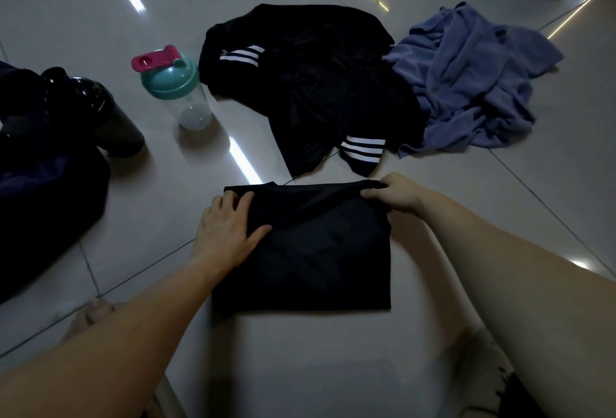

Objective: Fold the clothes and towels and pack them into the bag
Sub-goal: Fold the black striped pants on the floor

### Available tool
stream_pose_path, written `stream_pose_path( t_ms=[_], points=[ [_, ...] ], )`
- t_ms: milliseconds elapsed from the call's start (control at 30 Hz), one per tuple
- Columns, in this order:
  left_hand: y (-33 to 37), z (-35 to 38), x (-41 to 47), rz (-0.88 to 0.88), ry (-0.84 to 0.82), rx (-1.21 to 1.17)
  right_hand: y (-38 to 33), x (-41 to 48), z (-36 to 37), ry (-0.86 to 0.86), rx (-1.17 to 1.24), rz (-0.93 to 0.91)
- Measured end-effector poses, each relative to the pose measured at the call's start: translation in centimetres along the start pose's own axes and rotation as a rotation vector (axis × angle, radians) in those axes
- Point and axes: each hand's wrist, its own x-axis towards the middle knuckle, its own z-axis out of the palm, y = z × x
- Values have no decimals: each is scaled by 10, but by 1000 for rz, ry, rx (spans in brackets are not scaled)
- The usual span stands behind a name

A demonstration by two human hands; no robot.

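The folded black garment (316,251) lies flat on the floor (300,367) straight ahead of the person, between the two forearms. Its long axis runs from side to side across the body.

The hands are apart, one at each far corner. The left hand (226,234) lies spread with straight fingers on the garment's far-left part, pressing it down. The right hand (396,196) pinches the far-right corner between thumb and fingers, lifting that edge a little.

The next fold likely turns on that held far edge, which can come toward the body while the left hand pins the cloth.

What looks like the bag (43,201) sits well left of the garment, so the left hand is nearer to it. Beyond the garment lie a black pile (316,91) and, to its right, a blue towel (466,84), both unfolded. A shaker (176,84) stands beyond the garment to the left.

No writing can be read. The pile shows only three white stripes (361,149) in two places, with no brand name visible.
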Motion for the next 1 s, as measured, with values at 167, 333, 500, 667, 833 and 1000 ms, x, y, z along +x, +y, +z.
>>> stream_pose_path(
  t_ms=[167, 333, 500, 667, 833, 1000],
  points=[
    [2, 0, -3, -8, 29, 79, 11, -3, 6, 256, -258, 39],
    [15, 5, -11, 20, 113, -12, 3, -33, 44, 735, -438, -245],
    [23, 21, -10, 63, 47, 1, -3, -58, 124, 389, -749, -716],
    [17, 28, -11, 38, -17, -35, 52, -53, 121, 398, -776, -430],
    [20, 26, -11, 10, -27, -28, 65, -57, 114, 455, -667, -206],
    [28, 21, -12, 77, 18, -44, 30, -59, 108, 555, -475, 10]
  ],
)
